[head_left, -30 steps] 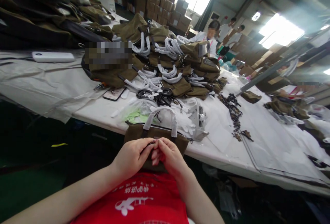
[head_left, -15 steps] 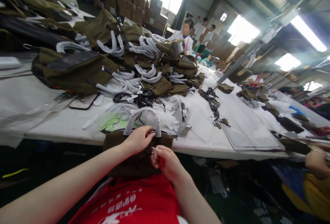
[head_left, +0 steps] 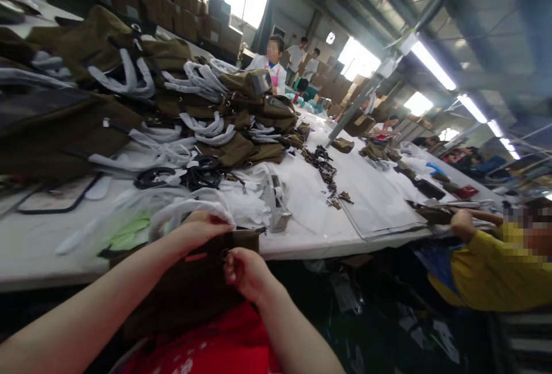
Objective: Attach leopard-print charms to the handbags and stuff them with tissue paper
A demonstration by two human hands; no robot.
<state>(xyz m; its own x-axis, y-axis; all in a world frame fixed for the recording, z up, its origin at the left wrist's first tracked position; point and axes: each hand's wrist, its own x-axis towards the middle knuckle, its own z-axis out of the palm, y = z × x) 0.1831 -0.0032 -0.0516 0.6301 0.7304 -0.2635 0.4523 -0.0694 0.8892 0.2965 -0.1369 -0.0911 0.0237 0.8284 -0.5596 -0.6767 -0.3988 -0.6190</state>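
Note:
A dark olive handbag [head_left: 172, 288] rests against my front at the table's edge. Its handle [head_left: 166, 211], wrapped in white, arches over the bag's top. My left hand [head_left: 204, 230] is closed on the right part of this handle. Lower and to the right, my right hand [head_left: 246, 270] pinches a small metal ring or clasp [head_left: 225, 254] at the bag's side; its exact kind is too small to tell. Just behind the bag lie clear plastic and a light green piece [head_left: 129, 233].
Piled olive bags [head_left: 194, 104] with wrapped handles cover the table's left. Coiled black straps [head_left: 200, 173], a phone [head_left: 58, 196] and a grey tape dispenser-like object [head_left: 278, 201] lie nearer. Metal hardware [head_left: 323, 170] is heaped mid-table. A co-worker in yellow [head_left: 487, 270] sits at right.
My view has turned right, so the table's things shift left. My left hand has moved onto the handle, which now leans leftward. My right hand keeps its pinch at the metal piece.

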